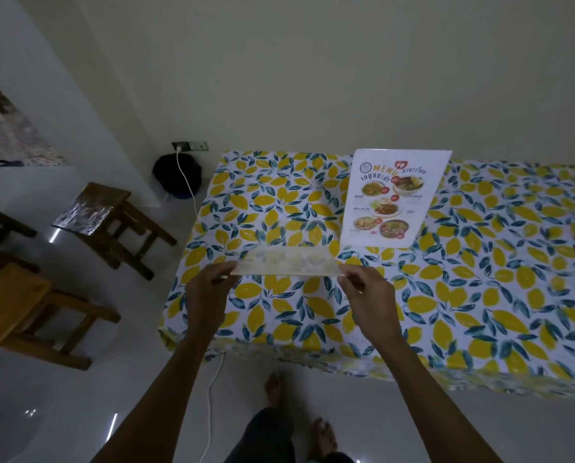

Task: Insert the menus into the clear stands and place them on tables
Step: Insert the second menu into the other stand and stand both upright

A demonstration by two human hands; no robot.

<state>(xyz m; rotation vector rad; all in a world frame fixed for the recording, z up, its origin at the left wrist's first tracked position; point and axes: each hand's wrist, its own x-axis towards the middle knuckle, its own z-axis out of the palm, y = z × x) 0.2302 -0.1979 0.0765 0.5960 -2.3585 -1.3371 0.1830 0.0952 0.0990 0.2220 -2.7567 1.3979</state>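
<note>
I hold a clear stand (287, 262) with a pale menu sheet showing through it, above the left part of the table (480, 295). My left hand (209, 289) pinches its left edge and my right hand (368, 292) pinches its right edge. I see it nearly edge-on, tilted away from me. A second menu (394, 198), white with food photos and the word MENU, stands upright in its clear stand further back on the lemon-print tablecloth.
Wooden stools (112, 222) and a wooden chair (22, 312) stand on the white floor to the left. A white cable (212, 396) runs from a wall socket (189, 147) past a dark bag (177, 177). My bare feet (274, 389) are near the table's front edge.
</note>
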